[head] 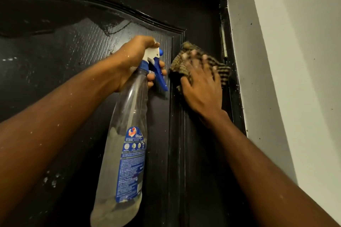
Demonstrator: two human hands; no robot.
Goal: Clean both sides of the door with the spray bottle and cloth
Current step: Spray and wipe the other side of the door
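Observation:
A black panelled door [77, 51] fills the view, its raised panel wet and streaked. My left hand [134, 61] grips the neck of a clear spray bottle [123, 153] with a blue and white trigger head and blue label; the nozzle points at the door. To the right, my right hand [201, 83] presses a checked brown cloth [184, 55] flat against the door's right stile, fingers spread over it. The cloth is blurred.
The door's hinge [223, 42] and black frame [236, 97] run down the right side, dotted with white specks. A white wall [287, 61] stands directly to the right of the frame. The ceiling meets the frame at the top.

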